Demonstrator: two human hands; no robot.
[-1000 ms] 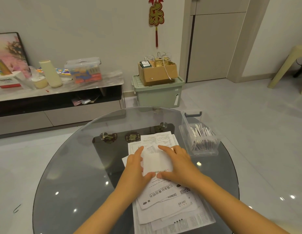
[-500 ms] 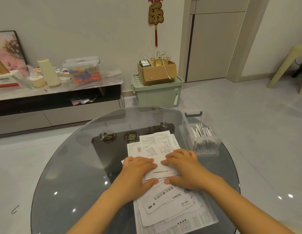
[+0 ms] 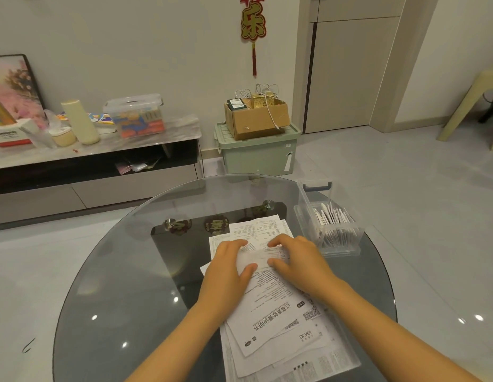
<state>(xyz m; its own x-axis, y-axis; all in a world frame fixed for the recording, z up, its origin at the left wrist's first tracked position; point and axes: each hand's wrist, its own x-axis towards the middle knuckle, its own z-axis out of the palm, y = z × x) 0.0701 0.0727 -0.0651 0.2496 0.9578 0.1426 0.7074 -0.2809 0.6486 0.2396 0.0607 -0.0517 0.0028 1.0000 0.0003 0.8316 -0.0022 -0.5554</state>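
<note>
In the middle of the frame, the left hand (image 3: pixel 228 271) and right hand (image 3: pixel 300 261) pinch a small folded slip (image 3: pixel 255 259) between them. On each hand the fingers curl over the slip's far edge and the thumb is at its near edge. The slip lies on a pile of papers (image 3: pixel 330 362) that runs down to the bottom edge.

The top leaflet (image 3: pixel 272 312) is upside down to the camera. It carries a large Chinese heading, the mark "dr.vet" and a square code, and its small print is too fine to read. At the upper left, a white carton (image 3: pixel 8 136) reads "Panasonic". At top centre, a red and gold wall ornament (image 3: pixel 253 22) bears the character 乐.

The papers rest on a round table (image 3: pixel 124 285) with a smoked glass top, which stands on a pale tiled floor. Just right of the right hand stands a clear box (image 3: pixel 347 244) packed with white sachets (image 3: pixel 332 216).

Behind the table, a green bin (image 3: pixel 256 158) carries a cardboard box (image 3: pixel 253 119) of cables. At the left, a low cabinet (image 3: pixel 74 186) holds a lidded tub (image 3: pixel 135 114) and a framed picture (image 3: pixel 10 84). A cream stool (image 3: pixel 471 106) stands at the right edge.
</note>
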